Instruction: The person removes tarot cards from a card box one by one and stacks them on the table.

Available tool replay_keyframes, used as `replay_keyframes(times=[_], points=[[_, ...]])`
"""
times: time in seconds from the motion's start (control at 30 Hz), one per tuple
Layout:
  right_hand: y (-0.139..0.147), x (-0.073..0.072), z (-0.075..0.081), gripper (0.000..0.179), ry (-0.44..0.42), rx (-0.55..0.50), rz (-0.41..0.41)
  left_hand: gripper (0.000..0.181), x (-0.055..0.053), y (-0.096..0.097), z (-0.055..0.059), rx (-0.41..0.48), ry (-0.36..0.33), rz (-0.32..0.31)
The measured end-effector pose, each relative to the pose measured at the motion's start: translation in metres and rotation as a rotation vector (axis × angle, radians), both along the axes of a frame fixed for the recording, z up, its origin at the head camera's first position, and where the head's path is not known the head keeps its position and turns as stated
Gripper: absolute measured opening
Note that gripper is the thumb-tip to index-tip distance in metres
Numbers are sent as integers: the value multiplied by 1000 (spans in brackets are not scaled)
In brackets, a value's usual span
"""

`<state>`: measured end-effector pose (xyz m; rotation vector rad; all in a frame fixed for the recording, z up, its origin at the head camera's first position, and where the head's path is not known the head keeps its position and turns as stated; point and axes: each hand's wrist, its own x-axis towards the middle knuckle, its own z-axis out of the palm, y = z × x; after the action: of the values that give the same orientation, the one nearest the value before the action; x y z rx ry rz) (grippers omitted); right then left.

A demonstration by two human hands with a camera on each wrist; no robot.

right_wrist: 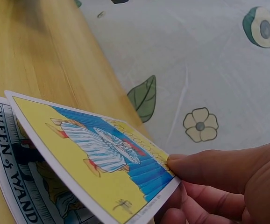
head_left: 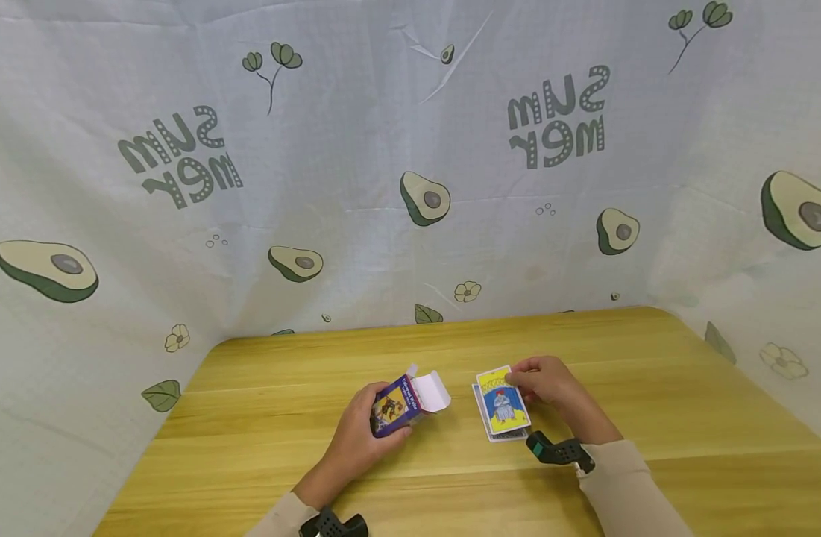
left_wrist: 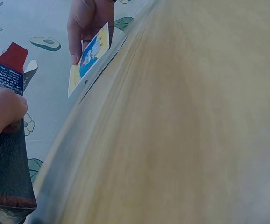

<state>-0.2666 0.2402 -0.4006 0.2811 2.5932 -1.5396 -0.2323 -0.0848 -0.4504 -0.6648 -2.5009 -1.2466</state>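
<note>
"QUEEN of WAND" on the lower card (right_wrist: 30, 172), "Waite" on the box (head_left: 391, 409), mirrored "summer" on the cloth (head_left: 356, 171)

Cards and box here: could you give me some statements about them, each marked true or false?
1. The left hand holds the box. True.
2. The box is closed. False: its white flap stands open.
3. The right hand pinches the yellow-and-blue card. True.
4. The lower card says "King". False: its visible lettering starts with "QUEEN".
5. The tabletop has a wood-grain look. True.
</note>
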Motion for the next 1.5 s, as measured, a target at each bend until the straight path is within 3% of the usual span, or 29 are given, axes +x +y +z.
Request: replay_keyframes(times=[0.9, 1.5], points=[[-3, 0, -6, 33, -20, 64, -9, 71, 0, 0, -1, 1, -10, -7], [-8, 3, -9, 30, 26, 102, -5, 71, -1, 0, 0, 4, -18, -7]])
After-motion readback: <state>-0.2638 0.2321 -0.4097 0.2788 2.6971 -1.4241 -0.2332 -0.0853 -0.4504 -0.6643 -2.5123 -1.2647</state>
